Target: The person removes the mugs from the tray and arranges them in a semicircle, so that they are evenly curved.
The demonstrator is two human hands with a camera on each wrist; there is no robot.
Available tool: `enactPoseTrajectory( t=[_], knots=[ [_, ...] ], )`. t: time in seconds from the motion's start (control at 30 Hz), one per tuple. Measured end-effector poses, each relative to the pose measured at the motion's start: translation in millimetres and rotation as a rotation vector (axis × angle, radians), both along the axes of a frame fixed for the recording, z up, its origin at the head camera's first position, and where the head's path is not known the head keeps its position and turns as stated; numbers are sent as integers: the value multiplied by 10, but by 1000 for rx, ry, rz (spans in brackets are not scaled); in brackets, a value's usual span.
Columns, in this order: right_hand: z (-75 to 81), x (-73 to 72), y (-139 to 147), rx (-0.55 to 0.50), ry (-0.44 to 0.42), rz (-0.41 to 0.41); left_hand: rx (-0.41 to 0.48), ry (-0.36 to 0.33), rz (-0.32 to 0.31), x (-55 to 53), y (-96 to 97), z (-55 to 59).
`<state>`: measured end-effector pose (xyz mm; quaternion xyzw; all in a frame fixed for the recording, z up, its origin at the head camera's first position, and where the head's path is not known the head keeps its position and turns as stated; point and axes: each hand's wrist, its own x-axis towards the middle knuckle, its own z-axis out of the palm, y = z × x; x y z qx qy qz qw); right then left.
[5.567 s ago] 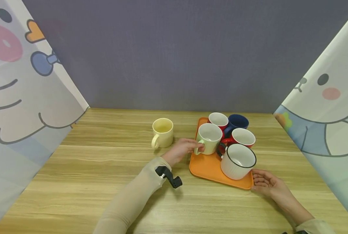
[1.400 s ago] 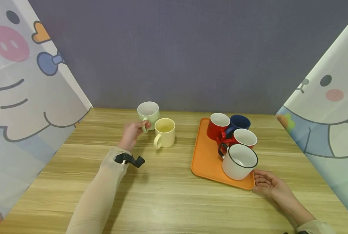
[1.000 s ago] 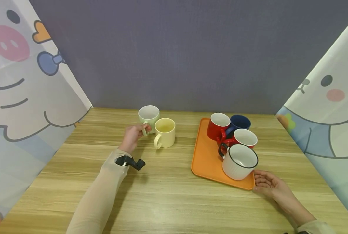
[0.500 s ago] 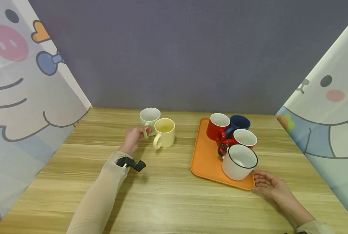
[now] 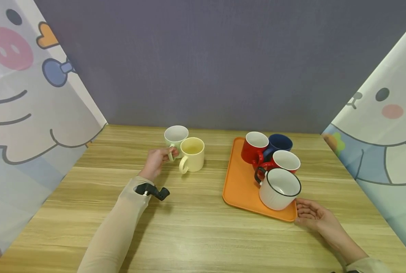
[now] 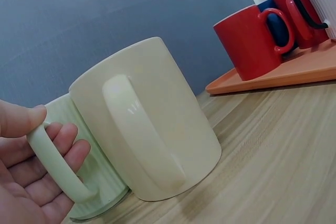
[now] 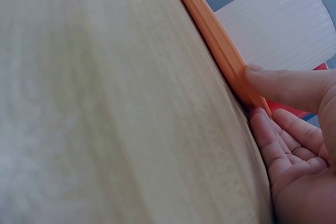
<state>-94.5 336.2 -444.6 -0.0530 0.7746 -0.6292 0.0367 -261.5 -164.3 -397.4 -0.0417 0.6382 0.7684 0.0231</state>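
My left hand point(image 5: 156, 161) holds the pale green mug point(image 5: 169, 141) by its handle, at the back left of the table. In the left wrist view the thumb lies on top of the handle and fingers pass through it. Just in front and to the right, a pale yellow mug point(image 6: 173, 114) stands upright, partly hiding the green one. My right hand point(image 5: 320, 222) pinches the near right corner of an orange tray point(image 5: 237, 193); in the right wrist view the thumb rests on the tray's rim, with fingers at its lower edge.
On the tray stand two red mugs, one at the back point(image 5: 252, 151) and one further right point(image 5: 286, 161). A dark blue mug point(image 5: 280, 142) and a large white mug point(image 5: 274, 195) with a black rim and handle are there too. A grey wall point(image 5: 203, 68) rises behind the table.
From the tray, the green mug has gone left with my left hand to a place behind the yellow mug. In the last second it has come down onto the table. My right hand stays put.
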Motion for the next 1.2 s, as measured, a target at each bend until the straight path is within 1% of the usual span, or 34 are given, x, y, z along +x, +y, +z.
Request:
enactPoseTrajectory(
  t=[0.23, 0.37, 0.47, 0.7, 0.87, 0.93, 1.03, 1.17, 1.2],
  knots=[
    [8, 6, -12, 5, 3, -7, 12, 13, -26, -9, -22, -35],
    [11, -1, -21, 2, 12, 0, 21, 28, -30, -19, -49, -68],
    [8, 1, -24, -4, 17, 8, 31, 35, -17, -17, -58, -78],
    [11, -10, -7, -33, 20, 16, 34, 34, 19, 20, -56, -62],
    [14, -6, -14, -46, 29, 20, 76, 31, 41, 50, -126, -27],
    [18, 1, -20, -44, 32, 16, 94, 30, 31, 72, -158, -4],
    [19, 7, -19, -42, 34, 19, 132, 36, -1, 99, -207, 41],
    [21, 18, -20, -37, 23, 12, 173, 47, -11, 130, -247, 137],
    [24, 23, -23, -35, 16, 4, 183, 44, -2, 136, -253, 163]
  ],
)
